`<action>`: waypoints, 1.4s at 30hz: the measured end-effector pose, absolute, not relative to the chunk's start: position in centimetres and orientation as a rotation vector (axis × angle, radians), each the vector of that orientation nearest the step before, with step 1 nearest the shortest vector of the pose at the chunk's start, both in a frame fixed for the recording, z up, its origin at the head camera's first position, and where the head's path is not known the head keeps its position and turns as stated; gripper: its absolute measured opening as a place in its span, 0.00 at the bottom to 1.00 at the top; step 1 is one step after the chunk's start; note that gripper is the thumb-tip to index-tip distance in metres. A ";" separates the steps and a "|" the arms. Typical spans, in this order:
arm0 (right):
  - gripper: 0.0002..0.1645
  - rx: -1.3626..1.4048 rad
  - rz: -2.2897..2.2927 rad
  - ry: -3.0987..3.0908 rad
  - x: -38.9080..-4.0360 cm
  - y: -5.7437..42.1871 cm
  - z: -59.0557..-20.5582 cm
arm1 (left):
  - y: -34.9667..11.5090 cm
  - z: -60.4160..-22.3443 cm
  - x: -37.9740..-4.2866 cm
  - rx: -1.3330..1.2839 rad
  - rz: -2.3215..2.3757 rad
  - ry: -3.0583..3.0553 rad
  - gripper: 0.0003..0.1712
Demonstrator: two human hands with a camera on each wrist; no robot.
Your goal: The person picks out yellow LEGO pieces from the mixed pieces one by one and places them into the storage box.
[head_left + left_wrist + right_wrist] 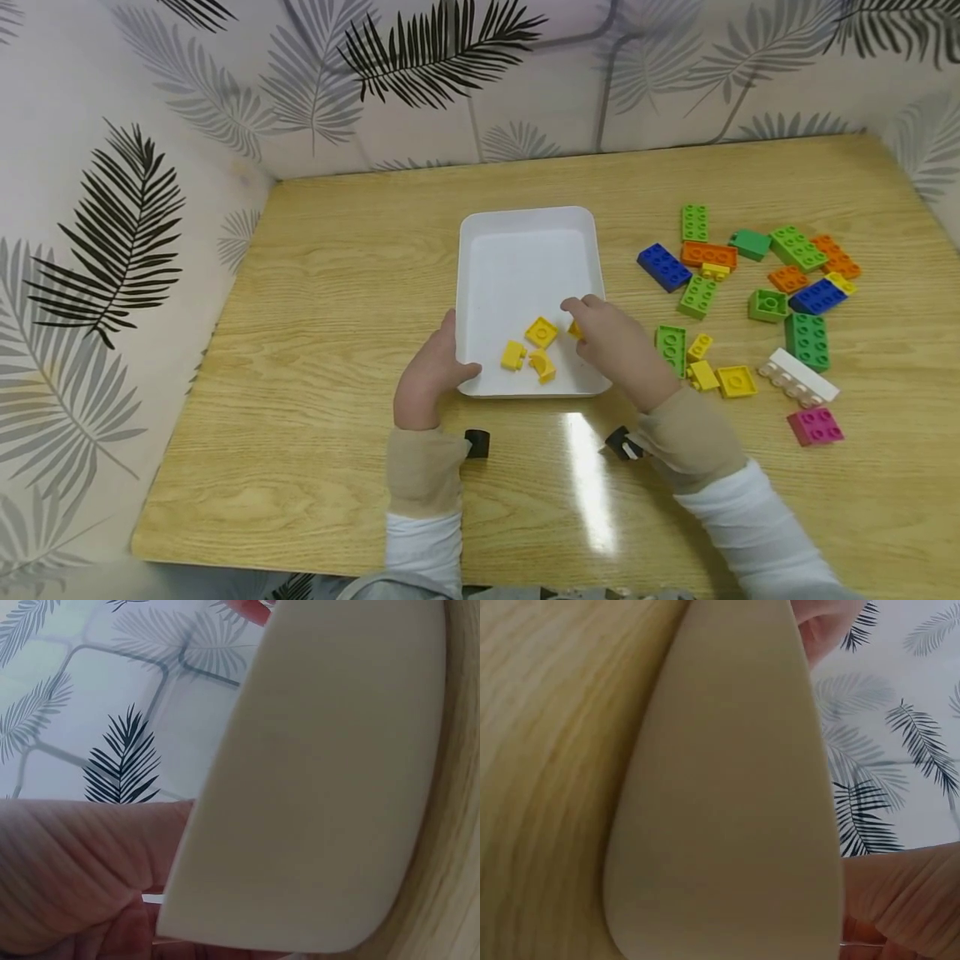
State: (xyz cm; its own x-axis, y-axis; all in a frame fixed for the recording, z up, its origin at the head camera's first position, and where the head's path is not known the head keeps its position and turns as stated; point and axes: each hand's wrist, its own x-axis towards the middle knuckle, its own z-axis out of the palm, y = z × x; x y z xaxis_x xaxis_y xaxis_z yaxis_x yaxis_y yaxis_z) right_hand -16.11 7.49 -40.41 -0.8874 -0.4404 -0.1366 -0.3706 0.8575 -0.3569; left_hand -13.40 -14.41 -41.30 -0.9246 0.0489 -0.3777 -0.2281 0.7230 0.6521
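Note:
A white tray (528, 250) lies on the wooden table, its front wall filling much of both wrist views. My left hand (429, 372) grips the tray's front left corner, thumb over the rim and fingers along the outer side. Over the front right part of the tray is my right hand (618, 346), its curled fingers at a yellow toy brick (575, 330) that the hand partly hides. Close by in the tray lie a square yellow brick (541, 332), a small yellow brick (513, 355) and a curved yellow brick (542, 365).
Loose bricks in several colours are spread to the right of the tray, among them a blue brick (664, 267), a white brick (798, 377) and a pink brick (815, 426). Nearest my right wrist lies a yellow brick (702, 376). A leaf-patterned wall (525, 100) stands behind the table.

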 end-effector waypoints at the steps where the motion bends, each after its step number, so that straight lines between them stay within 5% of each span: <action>1: 0.29 -0.644 -0.453 2.828 -16.1 7.4 -40.5 | -14.4 -41.3 -13.4 -0.138 1.036 2.560 0.50; 24: 0.23 -0.841 -0.284 2.865 -15.5 6.2 -42.6 | -14.4 -41.5 -13.5 -0.139 1.033 2.566 0.50; 42: 0.34 -0.742 -0.296 2.991 -14.8 7.4 -40.5 | -14.4 -41.7 -13.5 -0.133 1.027 2.570 0.50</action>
